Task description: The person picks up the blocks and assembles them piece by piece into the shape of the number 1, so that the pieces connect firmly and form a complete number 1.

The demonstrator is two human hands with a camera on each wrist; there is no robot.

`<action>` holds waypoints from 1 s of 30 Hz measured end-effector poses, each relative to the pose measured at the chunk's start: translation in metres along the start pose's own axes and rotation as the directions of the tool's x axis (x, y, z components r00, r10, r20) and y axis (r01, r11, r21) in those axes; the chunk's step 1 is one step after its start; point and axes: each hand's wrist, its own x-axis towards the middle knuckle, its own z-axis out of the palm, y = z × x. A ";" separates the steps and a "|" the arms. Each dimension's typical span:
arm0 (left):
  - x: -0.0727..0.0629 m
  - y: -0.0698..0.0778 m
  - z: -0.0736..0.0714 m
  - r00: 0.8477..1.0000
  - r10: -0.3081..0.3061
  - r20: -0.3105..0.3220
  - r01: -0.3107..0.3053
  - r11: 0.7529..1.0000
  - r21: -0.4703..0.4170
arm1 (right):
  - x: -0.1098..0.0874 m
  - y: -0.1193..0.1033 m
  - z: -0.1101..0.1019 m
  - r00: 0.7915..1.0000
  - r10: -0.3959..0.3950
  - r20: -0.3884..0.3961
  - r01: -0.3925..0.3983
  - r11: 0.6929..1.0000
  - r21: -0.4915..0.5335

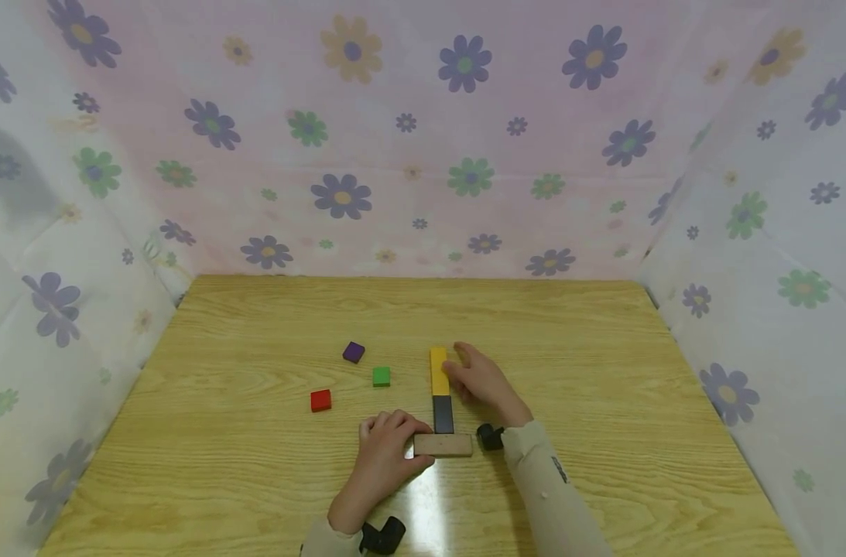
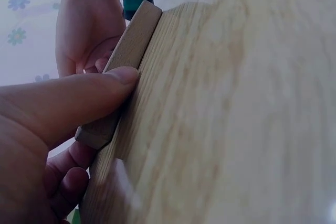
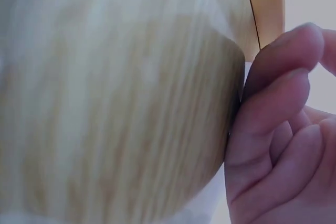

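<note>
Far left: white flower-print fabric (image 1: 53,402), running on pinkish across back of wood-grain table (image 1: 220,480). Next on table, all apart: flat square red block (image 1: 321,401), then flat square dark purple block (image 1: 354,353) farther back, then flat square bright green block (image 1: 381,377). Below green one, left hand (image 1: 384,456), grip pinching left end of oblong pale wooden block (image 1: 452,446), thumb on near side, fingers on far side; black wrist device (image 1: 388,534) at cuff. Beyond wooden block: oblong black block (image 1: 443,415), standing between it and oblong yellow block (image 1: 437,379), end to end. Right hand (image 1: 485,383) at yellow block's right edge, grip loose, fingers relaxed. In the way on right: second black wrist device (image 1: 490,438) near wooden block's right end, beige sleeve (image 1: 555,503) across table.
</note>
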 end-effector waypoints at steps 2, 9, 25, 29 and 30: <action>0.000 0.000 0.000 1.000 -0.007 0.008 0.007 1.000 -0.002 | -0.001 -0.001 0.000 1.000 0.009 0.001 -0.009 1.000 0.006; 0.000 -0.001 -0.002 1.000 -0.018 0.024 0.018 1.000 -0.005 | -0.003 -0.001 0.000 0.999 -0.007 -0.039 0.007 1.000 -0.003; 0.000 -0.002 -0.001 1.000 -0.009 0.023 0.009 1.000 0.005 | -0.005 -0.037 0.003 0.985 -0.142 -0.099 0.123 0.977 -0.177; 0.001 -0.003 0.000 1.000 0.005 0.016 -0.005 1.000 0.010 | 0.000 -0.046 0.010 0.980 -0.198 0.025 0.198 0.948 -0.251; 0.001 -0.003 0.001 1.000 0.008 0.014 -0.009 1.000 0.012 | 0.001 -0.048 0.012 0.977 -0.207 0.049 0.213 0.940 -0.267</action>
